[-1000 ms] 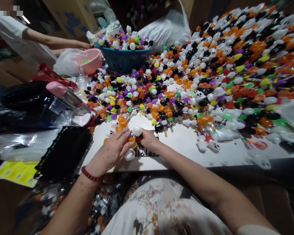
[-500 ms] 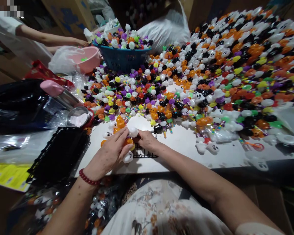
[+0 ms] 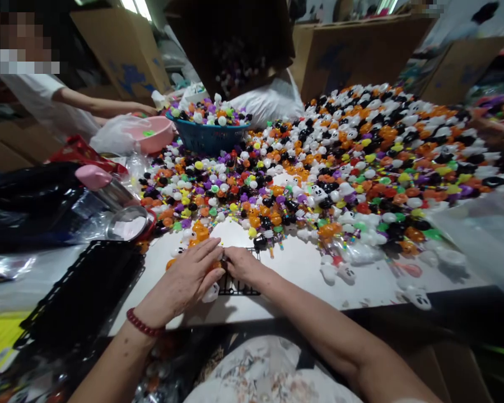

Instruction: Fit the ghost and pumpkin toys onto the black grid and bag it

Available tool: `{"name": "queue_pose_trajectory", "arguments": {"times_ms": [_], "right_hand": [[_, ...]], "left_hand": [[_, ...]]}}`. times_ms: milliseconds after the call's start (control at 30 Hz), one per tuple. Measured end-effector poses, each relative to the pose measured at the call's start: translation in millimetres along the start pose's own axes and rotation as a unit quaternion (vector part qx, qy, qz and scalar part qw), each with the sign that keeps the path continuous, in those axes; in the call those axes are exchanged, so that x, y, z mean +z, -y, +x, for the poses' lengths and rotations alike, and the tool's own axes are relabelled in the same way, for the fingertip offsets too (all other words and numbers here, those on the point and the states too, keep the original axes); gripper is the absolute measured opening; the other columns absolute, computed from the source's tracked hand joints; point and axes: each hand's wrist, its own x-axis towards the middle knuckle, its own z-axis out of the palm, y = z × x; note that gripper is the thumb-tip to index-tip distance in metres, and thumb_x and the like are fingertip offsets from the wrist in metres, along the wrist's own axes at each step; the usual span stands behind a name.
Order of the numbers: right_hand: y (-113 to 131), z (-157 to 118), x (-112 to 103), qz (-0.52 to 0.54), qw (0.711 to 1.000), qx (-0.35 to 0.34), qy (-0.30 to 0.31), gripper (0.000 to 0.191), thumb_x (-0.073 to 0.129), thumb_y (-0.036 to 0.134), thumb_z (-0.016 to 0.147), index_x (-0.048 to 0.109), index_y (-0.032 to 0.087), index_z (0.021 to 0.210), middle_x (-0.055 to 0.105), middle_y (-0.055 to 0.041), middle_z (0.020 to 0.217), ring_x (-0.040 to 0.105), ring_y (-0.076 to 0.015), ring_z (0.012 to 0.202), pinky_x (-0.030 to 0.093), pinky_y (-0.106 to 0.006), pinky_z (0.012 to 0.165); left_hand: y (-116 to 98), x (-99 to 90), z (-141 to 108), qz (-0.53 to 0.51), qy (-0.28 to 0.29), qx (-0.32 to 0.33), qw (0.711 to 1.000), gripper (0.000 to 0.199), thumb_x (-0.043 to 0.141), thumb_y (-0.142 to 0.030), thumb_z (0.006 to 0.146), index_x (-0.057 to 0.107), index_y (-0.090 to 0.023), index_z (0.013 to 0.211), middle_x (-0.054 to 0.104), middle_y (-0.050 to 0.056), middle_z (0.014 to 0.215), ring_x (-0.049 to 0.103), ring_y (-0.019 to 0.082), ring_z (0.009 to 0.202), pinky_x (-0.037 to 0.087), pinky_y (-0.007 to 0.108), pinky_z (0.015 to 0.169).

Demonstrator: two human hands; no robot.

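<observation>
My left hand [image 3: 189,277], with a dark red bead bracelet [image 3: 144,323], curves over small plastic pieces at the white board's front. A bit of an orange piece [image 3: 215,267] shows between its fingers and thumb. My right hand [image 3: 244,266] meets its fingertips, its own fingers pinched together. What it pinches is hidden. Under the right hand lies a thin black plastic frame [image 3: 239,290] with bars. A white ghost-faced piece [image 3: 211,293] rests below the left thumb, and orange pumpkin-like pieces [image 3: 199,230] lie just beyond the left fingers.
A broad heap of colourful small toys [image 3: 344,162] covers the table behind. A blue basket [image 3: 210,137] and pink basin [image 3: 155,134] stand back left, near another person's arm [image 3: 96,103]. At left are stacked black frames [image 3: 84,291], a metal cup [image 3: 128,224] and plastic bags.
The view has tilted upward, so the table sits lower in it. The white rounded piece between my fingertips is no longer visible. My hands remain close together over the black frame.
</observation>
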Motion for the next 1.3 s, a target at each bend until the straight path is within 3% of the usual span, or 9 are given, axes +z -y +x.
{"name": "queue_pose_trajectory", "arguments": {"times_ms": [100, 200, 400, 500, 667, 800, 967, 1167, 1300], "right_hand": [[-10.6, -30.2, -18.2, -0.010, 0.992, 0.024, -0.121, 0.017, 0.061, 0.021, 0.086, 0.057, 0.017, 0.102, 0.063, -0.0064, 0.098, 0.057, -0.0166, 0.082, 0.044, -0.027, 0.074], [-28.7, -60.9, -41.9, -0.094, 0.963, 0.126, -0.217, 0.017, 0.058, 0.027, 0.089, 0.052, 0.017, 0.102, 0.058, -0.0075, 0.097, 0.055, -0.0188, 0.078, 0.043, -0.030, 0.070], [-54.9, -76.1, -56.7, -0.177, 0.940, 0.216, -0.195, 0.020, 0.052, 0.026, 0.091, 0.053, 0.016, 0.108, 0.062, -0.0097, 0.096, 0.057, -0.0224, 0.083, 0.042, -0.032, 0.072], [-51.6, -72.9, -57.7, -0.178, 0.943, 0.199, -0.200, 0.023, 0.047, 0.021, 0.091, 0.058, 0.015, 0.110, 0.064, -0.0120, 0.098, 0.058, -0.0244, 0.090, 0.045, -0.035, 0.079], [-21.7, -67.6, -76.8, -0.127, 0.957, 0.073, -0.249, 0.029, 0.043, 0.020, 0.094, 0.063, 0.016, 0.116, 0.060, -0.0126, 0.105, 0.059, -0.0233, 0.098, 0.047, -0.036, 0.091], [5.3, -43.5, -90.4, -0.066, 0.981, 0.007, -0.184, 0.022, 0.048, 0.020, 0.096, 0.067, 0.018, 0.107, 0.061, -0.0081, 0.100, 0.059, -0.0181, 0.092, 0.046, -0.029, 0.086], [20.3, 3.0, -85.8, -0.045, 0.996, -0.027, -0.073, 0.007, 0.062, 0.012, 0.088, 0.068, 0.015, 0.091, 0.064, -0.0038, 0.089, 0.057, -0.0145, 0.083, 0.042, -0.025, 0.076], [36.2, 29.6, -75.4, -0.045, 0.999, -0.018, 0.000, 0.009, 0.059, 0.013, 0.088, 0.067, 0.016, 0.092, 0.067, -0.0026, 0.083, 0.056, -0.0146, 0.077, 0.038, -0.024, 0.071], [45.9, 30.6, -65.2, -0.012, 1.000, 0.011, -0.008, 0.018, 0.047, 0.024, 0.097, 0.061, 0.017, 0.107, 0.068, -0.0059, 0.090, 0.060, -0.0183, 0.082, 0.039, -0.027, 0.072]], "left_hand": [[-3.5, -2.9, -1.1, -0.014, -0.009, -0.003, 1.000, 0.042, 0.044, -0.042, 0.098, 0.054, -0.021, 0.133, 0.048, 0.012, 0.147, 0.047, 0.026, 0.135, 0.045, 0.046, 0.110], [-4.1, -4.9, -0.6, -0.022, -0.025, -0.008, 0.999, 0.045, 0.042, -0.042, 0.099, 0.051, -0.020, 0.137, 0.050, 0.013, 0.145, 0.048, 0.026, 0.133, 0.044, 0.047, 0.110], [-2.4, -4.7, 6.3, 0.000, -0.031, -0.048, 0.998, 0.049, 0.032, -0.042, 0.101, 0.048, -0.016, 0.139, 0.057, 0.014, 0.136, 0.050, 0.027, 0.127, 0.041, 0.050, 0.108], [-4.6, -4.2, 6.6, -0.006, -0.005, -0.052, 0.999, 0.049, 0.030, -0.043, 0.102, 0.049, -0.016, 0.138, 0.060, 0.014, 0.132, 0.052, 0.027, 0.125, 0.039, 0.050, 0.108], [-4.0, -5.9, 4.1, -0.036, 0.005, -0.056, 0.998, 0.047, 0.029, -0.041, 0.102, 0.049, -0.018, 0.137, 0.060, 0.012, 0.135, 0.053, 0.025, 0.125, 0.038, 0.049, 0.109], [-1.0, -10.3, 7.2, -0.062, -0.002, -0.044, 0.997, 0.044, 0.029, -0.041, 0.101, 0.055, -0.017, 0.127, 0.064, 0.012, 0.128, 0.057, 0.024, 0.120, 0.043, 0.045, 0.106], [-2.6, -12.7, 10.9, -0.067, -0.003, -0.034, 0.997, 0.039, 0.030, -0.038, 0.102, 0.057, -0.017, 0.120, 0.065, 0.011, 0.123, 0.058, 0.022, 0.115, 0.046, 0.040, 0.103], [-2.4, -12.3, 10.5, -0.082, -0.004, -0.037, 0.996, 0.036, 0.032, -0.035, 0.102, 0.058, -0.019, 0.120, 0.061, 0.010, 0.124, 0.056, 0.021, 0.118, 0.047, 0.039, 0.103], [0.4, -12.9, 13.2, -0.088, -0.013, -0.035, 0.995, 0.034, 0.033, -0.032, 0.101, 0.055, -0.020, 0.124, 0.046, 0.012, 0.141, 0.042, 0.022, 0.135, 0.040, 0.041, 0.112]]}}
